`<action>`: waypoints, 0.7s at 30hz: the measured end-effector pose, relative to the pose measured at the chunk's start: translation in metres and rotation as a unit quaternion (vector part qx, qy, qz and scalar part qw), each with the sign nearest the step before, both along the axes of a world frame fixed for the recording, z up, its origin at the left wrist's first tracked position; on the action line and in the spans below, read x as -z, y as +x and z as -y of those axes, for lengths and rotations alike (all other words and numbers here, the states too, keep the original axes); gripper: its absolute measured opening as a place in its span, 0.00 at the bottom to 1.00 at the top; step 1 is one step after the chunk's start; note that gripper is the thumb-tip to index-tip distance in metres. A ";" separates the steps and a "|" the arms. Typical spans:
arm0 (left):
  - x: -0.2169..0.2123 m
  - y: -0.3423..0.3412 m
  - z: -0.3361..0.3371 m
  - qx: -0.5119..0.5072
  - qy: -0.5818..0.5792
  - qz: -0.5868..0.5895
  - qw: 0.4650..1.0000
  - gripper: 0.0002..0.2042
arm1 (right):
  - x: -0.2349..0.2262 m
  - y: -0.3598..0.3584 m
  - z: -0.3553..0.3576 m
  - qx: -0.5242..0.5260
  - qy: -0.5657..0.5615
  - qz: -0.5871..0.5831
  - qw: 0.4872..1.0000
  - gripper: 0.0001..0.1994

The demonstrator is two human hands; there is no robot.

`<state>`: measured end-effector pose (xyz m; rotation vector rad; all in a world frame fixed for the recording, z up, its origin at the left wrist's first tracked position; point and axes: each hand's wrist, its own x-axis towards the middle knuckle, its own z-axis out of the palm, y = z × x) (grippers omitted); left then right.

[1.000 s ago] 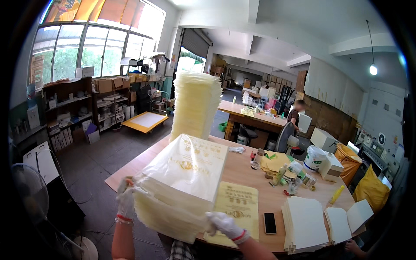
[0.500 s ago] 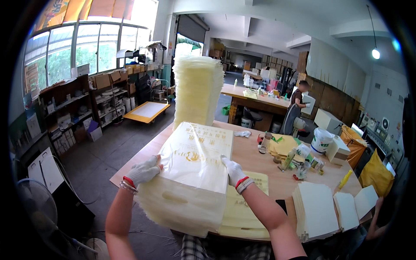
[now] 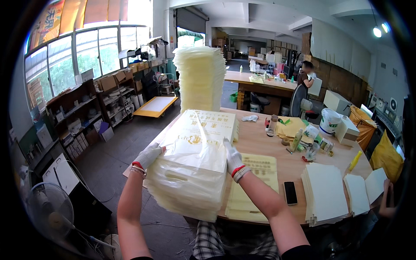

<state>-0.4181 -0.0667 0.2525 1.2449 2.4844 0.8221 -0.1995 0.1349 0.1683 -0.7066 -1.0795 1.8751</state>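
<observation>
Stack of pale plastic bags (image 3: pixel 186 162): gold print on top, rows of characters, larger line of Latin letters with round emblem. Flat yellow bags (image 3: pixel 261 170) on table: darker printed lines, partly covered by arm. Orange banner (image 3: pixel 48 27) by windows: large characters. White bucket (image 3: pixel 330 121): green print, too small to read.
</observation>
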 end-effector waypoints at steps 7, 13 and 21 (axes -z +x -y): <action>0.049 0.065 0.015 0.153 0.113 -0.357 0.915 0.26 | 0.063 0.063 0.081 0.015 0.377 0.137 0.916 0.37; 0.345 0.133 0.075 0.139 -0.075 -0.230 0.960 0.36 | 0.173 0.189 0.167 -0.377 0.338 0.418 0.754 0.32; 0.346 0.247 0.023 0.329 -0.012 0.039 0.943 0.15 | 0.254 0.365 0.206 -0.023 0.241 0.707 0.665 0.20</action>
